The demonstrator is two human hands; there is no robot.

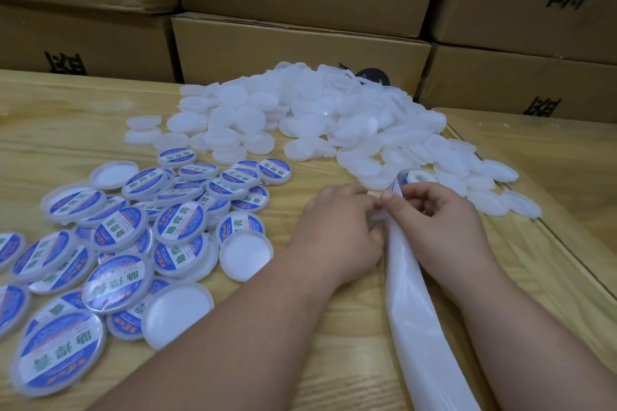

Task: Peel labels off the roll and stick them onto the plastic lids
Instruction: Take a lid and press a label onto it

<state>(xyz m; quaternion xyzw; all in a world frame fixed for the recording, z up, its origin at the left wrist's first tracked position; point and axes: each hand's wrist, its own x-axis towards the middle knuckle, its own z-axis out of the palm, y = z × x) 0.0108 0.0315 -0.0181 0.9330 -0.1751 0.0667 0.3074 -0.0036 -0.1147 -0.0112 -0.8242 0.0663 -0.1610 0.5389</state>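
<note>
A label roll (417, 176) lies on the wooden table just beyond my hands, and its white backing strip (417, 317) runs from it toward me between my forearms. My right hand (440, 227) pinches the strip near the roll with thumb and curled fingers. My left hand (340, 230) is at the strip's left edge, fingers curled against it; what the fingertips hold is hidden. A heap of plain white plastic lids (300, 117) fills the far middle. Lids with blue-and-white labels (117, 237) are piled at the left.
Stacked brown cardboard boxes (300, 40) wall off the far side of the table (233, 360). A dark round object (372, 76) shows behind the lid heap. The table's raised right edge (547, 237) runs diagonally past my right arm.
</note>
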